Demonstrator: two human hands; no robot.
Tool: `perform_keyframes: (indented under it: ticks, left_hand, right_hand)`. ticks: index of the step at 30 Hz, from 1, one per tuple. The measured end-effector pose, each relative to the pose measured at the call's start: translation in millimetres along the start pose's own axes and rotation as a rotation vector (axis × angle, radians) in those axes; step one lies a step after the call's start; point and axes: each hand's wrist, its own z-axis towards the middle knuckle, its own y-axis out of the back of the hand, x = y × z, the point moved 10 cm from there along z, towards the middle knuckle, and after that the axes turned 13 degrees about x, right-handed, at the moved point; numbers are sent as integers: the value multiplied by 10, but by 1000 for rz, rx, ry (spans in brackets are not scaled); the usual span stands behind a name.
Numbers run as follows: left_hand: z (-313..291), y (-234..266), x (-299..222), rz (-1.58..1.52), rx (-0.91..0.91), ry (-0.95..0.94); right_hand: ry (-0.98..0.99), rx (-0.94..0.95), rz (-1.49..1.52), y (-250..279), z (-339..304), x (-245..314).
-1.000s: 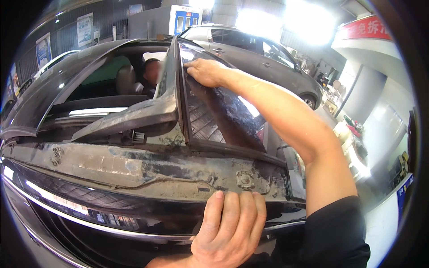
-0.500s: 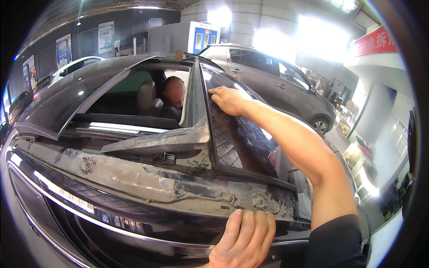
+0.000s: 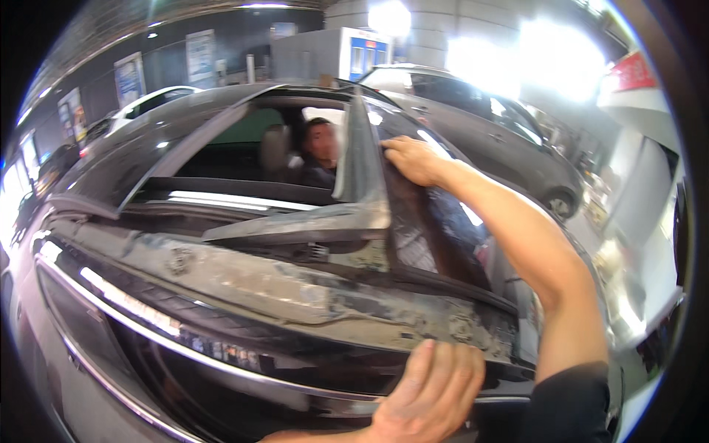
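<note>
While resting left hand point(image 3: 436, 391), unclenched, on the car point(image 3: 288, 299), touching glass point(image 3: 421, 232) stretching lengthwise toward five o'clock with nearer right hand point(image 3: 413, 159); cannot tell whether gripping.

room showed through the wide dark opening point(image 3: 221, 161) left of the headrest point(image 3: 275, 148), but a person point(image 3: 319, 171) filled its right end, and the raised grey frame point(image 3: 363, 159) walled that side!
</note>
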Motion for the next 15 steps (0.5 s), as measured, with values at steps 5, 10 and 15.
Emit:
perform_keyframes:
  ticks: [5, 10, 15]
  left_hand:
    - [-34, 31, 16, -48, -30, -19]
    - [-86, 66, 2, -33, -45, -12]
    - [-104, 24, -39, -32, -80, -6]
  right_hand:
    - [-19, -9, 17, -44, -64, -135]
    - [20, -20, 44, -33, 2, -130]
    - [-86, -2, 102, 97, -362, 32]
